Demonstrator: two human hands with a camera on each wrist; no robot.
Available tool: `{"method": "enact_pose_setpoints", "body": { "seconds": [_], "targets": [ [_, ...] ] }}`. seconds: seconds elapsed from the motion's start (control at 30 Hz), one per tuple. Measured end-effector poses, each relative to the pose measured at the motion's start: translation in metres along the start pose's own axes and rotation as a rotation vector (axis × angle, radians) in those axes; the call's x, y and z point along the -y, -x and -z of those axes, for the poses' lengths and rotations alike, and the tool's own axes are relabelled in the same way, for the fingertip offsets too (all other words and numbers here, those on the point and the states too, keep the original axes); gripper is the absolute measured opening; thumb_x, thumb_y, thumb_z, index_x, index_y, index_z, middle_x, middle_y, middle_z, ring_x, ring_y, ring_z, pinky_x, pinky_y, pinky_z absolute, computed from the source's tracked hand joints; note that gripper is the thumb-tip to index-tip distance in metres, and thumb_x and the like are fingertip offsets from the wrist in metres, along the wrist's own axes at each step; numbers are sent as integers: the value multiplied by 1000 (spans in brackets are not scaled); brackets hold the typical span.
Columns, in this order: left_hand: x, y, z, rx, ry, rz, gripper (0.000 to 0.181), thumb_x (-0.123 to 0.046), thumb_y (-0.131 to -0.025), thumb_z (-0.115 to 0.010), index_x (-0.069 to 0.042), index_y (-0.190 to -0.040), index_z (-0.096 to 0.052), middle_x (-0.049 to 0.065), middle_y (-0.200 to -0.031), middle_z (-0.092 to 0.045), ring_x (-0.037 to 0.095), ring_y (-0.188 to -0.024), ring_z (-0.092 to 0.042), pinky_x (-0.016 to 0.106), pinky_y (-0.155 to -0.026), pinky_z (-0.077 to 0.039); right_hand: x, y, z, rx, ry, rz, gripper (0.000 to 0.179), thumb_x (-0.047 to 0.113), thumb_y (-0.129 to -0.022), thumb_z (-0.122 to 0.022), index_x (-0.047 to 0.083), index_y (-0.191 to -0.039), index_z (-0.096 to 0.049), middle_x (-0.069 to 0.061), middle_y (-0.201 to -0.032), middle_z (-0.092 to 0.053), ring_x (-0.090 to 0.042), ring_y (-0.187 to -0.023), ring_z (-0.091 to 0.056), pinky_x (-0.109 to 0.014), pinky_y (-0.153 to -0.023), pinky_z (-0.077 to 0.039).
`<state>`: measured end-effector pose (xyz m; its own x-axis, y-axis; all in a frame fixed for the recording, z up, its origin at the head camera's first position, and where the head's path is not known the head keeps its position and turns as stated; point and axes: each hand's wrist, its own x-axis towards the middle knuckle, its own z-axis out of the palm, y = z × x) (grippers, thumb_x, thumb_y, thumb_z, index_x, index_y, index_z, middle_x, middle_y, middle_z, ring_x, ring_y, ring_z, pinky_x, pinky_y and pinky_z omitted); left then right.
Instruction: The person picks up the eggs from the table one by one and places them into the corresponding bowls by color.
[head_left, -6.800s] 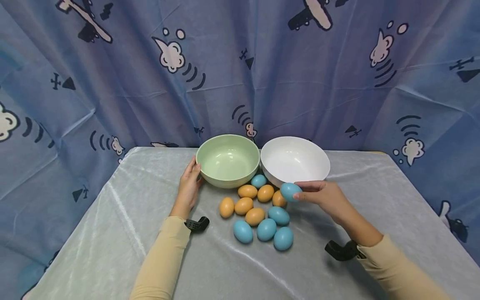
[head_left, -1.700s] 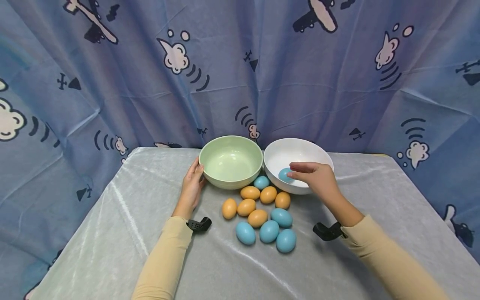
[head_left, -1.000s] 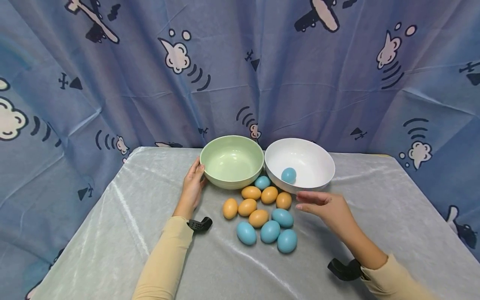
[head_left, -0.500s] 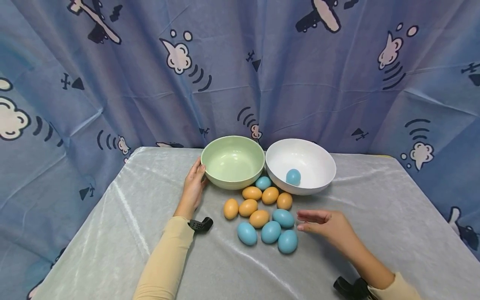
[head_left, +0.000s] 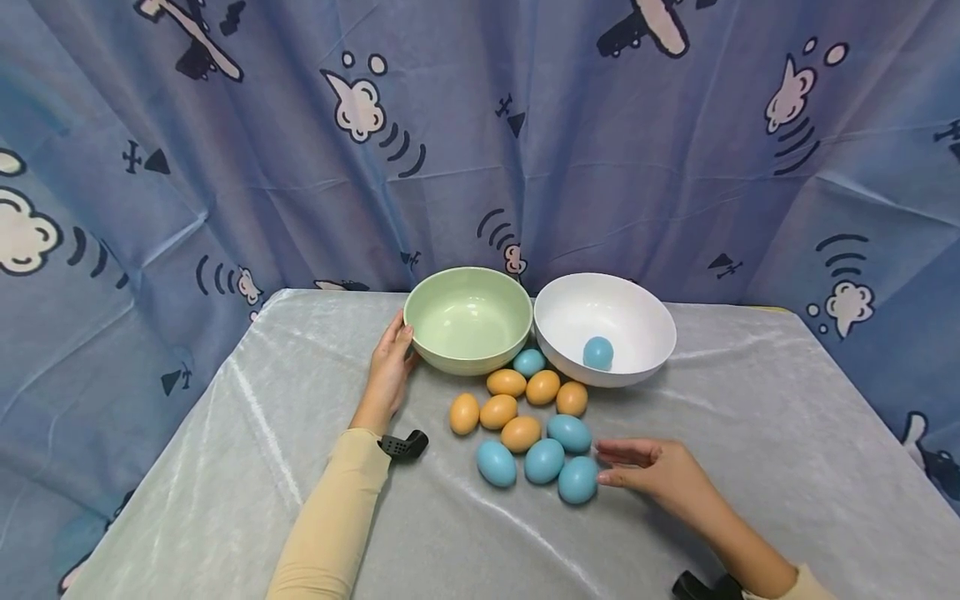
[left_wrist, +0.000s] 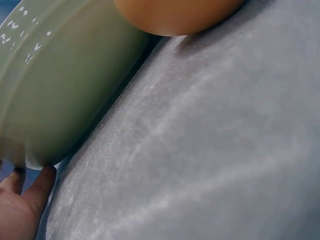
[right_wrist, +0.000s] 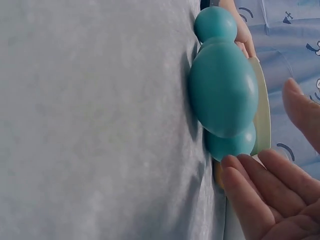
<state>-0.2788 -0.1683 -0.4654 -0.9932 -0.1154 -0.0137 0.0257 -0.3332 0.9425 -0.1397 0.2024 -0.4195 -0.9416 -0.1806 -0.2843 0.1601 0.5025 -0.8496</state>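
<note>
My right hand (head_left: 660,475) is at the right side of the nearest blue egg (head_left: 577,481), its thumb and fingers spread apart with nothing between them. In the right wrist view a blue egg (right_wrist: 223,90) is just beyond the extended fingers (right_wrist: 245,195). Against the left outer side of the green bowl (head_left: 467,358) rests my left hand (head_left: 387,367); the left wrist view shows its fingertips (left_wrist: 47,172) touching the bowl's wall. A white bowl (head_left: 637,333) stands to the right, with one blue egg (head_left: 597,353) inside.
Several orange eggs (head_left: 498,412) and more blue eggs (head_left: 497,463) lie clustered on the grey cloth-covered table (head_left: 300,358) in front of the bowls. One blue egg (head_left: 528,362) sits near the gap between the bowls. A patterned blue curtain (head_left: 450,150) hangs behind.
My right hand put a blue egg into the white bowl, let go, and came back toward me beside the nearest blue egg. That egg rolled slightly right inside the bowl. The left hand stayed.
</note>
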Motion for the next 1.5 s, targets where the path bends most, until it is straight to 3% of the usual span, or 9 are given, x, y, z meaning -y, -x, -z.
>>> {"method": "enact_pose_setpoints", "body": {
  "seconds": [0.27,0.67,1.2,1.5],
  "targets": [
    [0,-1,-1,-1,6,-5,56,-25,-107,-46,-15,-158,-27,3,-166,-23,21,-152,-26,49,-123,-26,-4,0,-2,32,-42,-6,60,25,-81,-84,-7,-127,-63,-17,-123,-70,-19,-108,-71,-24,-82,-60],
    [0,-3,0,4,-9,5,57,-27,-106,-47,-18,-158,-27,2,-166,-22,21,-152,-26,48,-123,-27,-4,0,-8,37,-50,11,60,25,-80,-84,-6,-126,-64,-17,-120,-71,-18,-106,-72,-21,-81,-59],
    [2,-3,2,0,-13,6,57,-27,-106,-47,-17,-158,-27,-1,-166,-22,20,-152,-26,47,-124,-27,-2,-2,-18,33,-23,-12,60,27,-76,-87,-2,-125,-67,-19,-123,-70,-30,-113,-68,-34,-86,-60],
    [2,-2,2,-1,-6,4,57,-27,-106,-47,-17,-158,-27,0,-166,-22,20,-152,-26,47,-124,-27,-3,-3,-22,26,1,16,61,27,-73,-89,0,-124,-68,-16,-122,-71,-29,-115,-67,-29,-85,-59]
  ]
}}
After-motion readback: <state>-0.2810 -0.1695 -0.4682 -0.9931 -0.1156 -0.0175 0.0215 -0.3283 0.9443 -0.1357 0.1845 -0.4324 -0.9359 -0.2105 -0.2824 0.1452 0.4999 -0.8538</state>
